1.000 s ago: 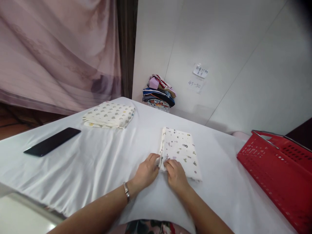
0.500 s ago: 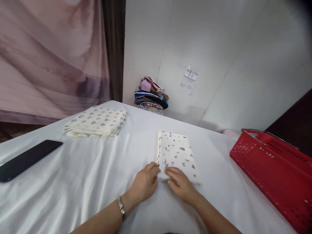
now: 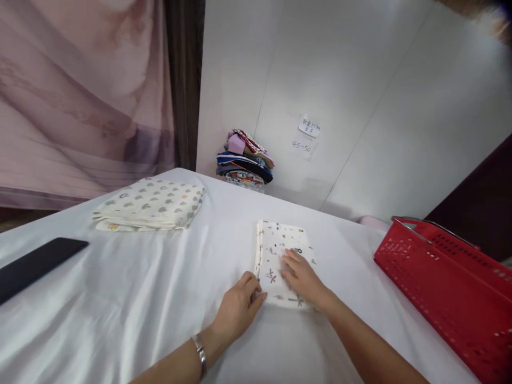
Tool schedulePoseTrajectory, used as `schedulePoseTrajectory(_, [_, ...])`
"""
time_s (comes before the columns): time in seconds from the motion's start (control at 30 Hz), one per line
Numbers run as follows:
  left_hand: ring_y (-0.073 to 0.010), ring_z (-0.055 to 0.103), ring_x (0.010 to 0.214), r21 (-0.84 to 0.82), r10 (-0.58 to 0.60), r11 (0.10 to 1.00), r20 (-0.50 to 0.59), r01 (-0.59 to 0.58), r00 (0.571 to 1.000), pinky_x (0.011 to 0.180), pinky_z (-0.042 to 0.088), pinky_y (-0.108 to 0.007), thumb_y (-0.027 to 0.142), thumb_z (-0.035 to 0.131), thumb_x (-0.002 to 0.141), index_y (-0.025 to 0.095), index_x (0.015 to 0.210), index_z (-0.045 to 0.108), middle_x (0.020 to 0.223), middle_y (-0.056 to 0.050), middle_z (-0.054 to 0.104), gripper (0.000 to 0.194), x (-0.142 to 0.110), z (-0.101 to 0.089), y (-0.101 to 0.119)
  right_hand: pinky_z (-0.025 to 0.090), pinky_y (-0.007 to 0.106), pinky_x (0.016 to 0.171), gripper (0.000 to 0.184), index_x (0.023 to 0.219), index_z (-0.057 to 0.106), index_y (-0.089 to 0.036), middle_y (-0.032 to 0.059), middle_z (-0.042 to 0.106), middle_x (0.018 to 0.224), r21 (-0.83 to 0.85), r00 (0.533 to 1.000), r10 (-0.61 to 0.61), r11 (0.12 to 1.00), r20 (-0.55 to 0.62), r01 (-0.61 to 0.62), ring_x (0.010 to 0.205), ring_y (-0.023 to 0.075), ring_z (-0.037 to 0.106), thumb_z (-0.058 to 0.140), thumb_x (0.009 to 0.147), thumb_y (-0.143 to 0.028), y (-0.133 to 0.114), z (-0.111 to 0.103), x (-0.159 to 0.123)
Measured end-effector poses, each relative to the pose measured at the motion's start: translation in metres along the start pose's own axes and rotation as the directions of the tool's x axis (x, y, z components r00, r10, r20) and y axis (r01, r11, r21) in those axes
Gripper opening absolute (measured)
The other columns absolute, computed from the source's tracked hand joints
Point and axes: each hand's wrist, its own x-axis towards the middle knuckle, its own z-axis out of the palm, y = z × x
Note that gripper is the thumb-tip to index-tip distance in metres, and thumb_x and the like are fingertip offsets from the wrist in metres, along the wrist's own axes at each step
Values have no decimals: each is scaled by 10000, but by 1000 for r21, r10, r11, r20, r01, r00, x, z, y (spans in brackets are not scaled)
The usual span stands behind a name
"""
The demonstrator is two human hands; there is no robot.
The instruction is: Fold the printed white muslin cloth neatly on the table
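1. Dark flat slab (image 3: 44, 261): left on the white-covered bench (image 3: 152, 288), cut off at the view's edge.
2. Left grip (image 3: 239, 303): narrow, thumb and fingers at the near-left corner of the printed cloth (image 3: 274, 261); I cannot tell whether it pinches.
3. Printed cloth: folded, mid-bench, long axis running near to far.
4. Right grip (image 3: 302, 277): loosely spread on top, hiding some print and the right edge.
5. Red basket (image 3: 436, 288): far right, cut off.
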Motion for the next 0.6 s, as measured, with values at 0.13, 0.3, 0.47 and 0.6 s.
schedulePoseTrajectory(0.13, [-92, 507, 639, 4, -1, 1000, -5, 1, 1000, 618, 409, -233, 251, 438, 834, 211, 801, 511, 912, 0, 510, 90, -1, 0, 0, 241, 383, 1050, 462, 1301, 408, -173, 101, 316, 1421, -41, 997, 12, 999, 77, -9, 1324, 223, 231, 392, 884, -370, -3, 17, 65])
schedulePoseTrajectory(0.3, [-93, 529, 670, -1, -14, 1000, -5, 14, 1000, 627, 406, -214, 223, 448, 828, 211, 770, 512, 896, 5, 514, 87, -2, 1, 0, 114, 408, 1066, 532, 1372, 293, -183, 73, 192, 1476, -142, 964, 218, 970, 152, -197, 1352, 206, 126, 241, 921, -459, 15, 38, 129])
schedulePoseTrajectory(0.47, [-99, 542, 692, -2, -11, 1000, 5, 11, 1000, 626, 411, -212, 224, 442, 833, 211, 770, 517, 909, 0, 518, 99, -1, 0, -2, 10, 400, 1071, 605, 1414, 183, -184, 45, 104, 1495, -167, 947, 267, 957, 180, -238, 1364, 186, 46, 146, 911, -517, 24, 46, 141])
schedulePoseTrajectory(0.6, [-105, 541, 687, -23, -16, 1000, 10, 16, 1000, 628, 418, -220, 248, 444, 832, 210, 769, 521, 902, -5, 519, 107, -1, 0, -3, 20, 393, 1066, 589, 1409, 197, -196, 49, 91, 1497, -152, 937, 291, 952, 194, -264, 1365, 187, 36, 152, 911, -508, 20, 45, 136])
